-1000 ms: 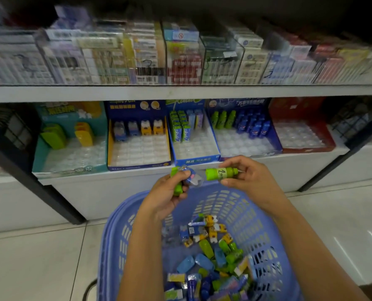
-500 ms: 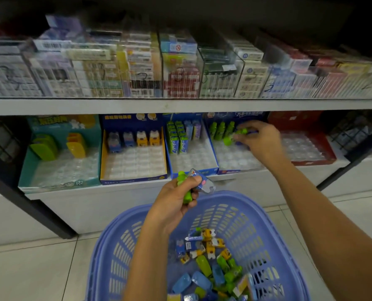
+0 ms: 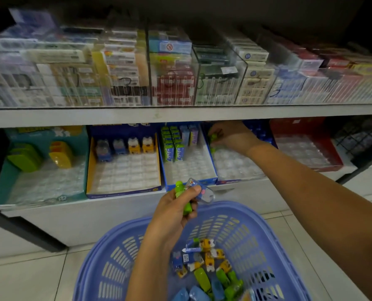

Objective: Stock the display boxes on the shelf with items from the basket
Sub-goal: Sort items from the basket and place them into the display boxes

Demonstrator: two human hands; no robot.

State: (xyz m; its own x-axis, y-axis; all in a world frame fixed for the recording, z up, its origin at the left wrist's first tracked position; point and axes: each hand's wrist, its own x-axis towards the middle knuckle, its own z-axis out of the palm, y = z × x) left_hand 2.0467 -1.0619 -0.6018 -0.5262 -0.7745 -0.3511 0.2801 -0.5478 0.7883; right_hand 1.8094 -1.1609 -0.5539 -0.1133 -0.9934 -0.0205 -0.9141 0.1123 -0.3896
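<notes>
A blue plastic basket (image 3: 274, 240) sits low in front of me with several small green, blue and yellow items (image 3: 204, 270) in its bottom. Above its rim my left hand (image 3: 174, 213) grips a green tube (image 3: 181, 198) and a clear blue-printed item (image 3: 202, 191). My right hand (image 3: 233, 136) reaches into the back of a dark blue display box (image 3: 235, 168) on the lower shelf, fingers closed on a green tube (image 3: 213, 135) beside others standing there. Most of that box's white tray is bare.
Left of it stand a blue box (image 3: 187, 157) with green and blue packs, a yellow-edged box (image 3: 124, 168) with animal-shaped items, and a teal box (image 3: 39, 166). A red box (image 3: 306, 148) is at the right. The upper shelf (image 3: 180, 115) holds clear bins of packets.
My right hand has carried the green tube from above the basket up into the back of the dark blue box. My left hand stays over the basket, still holding its items.
</notes>
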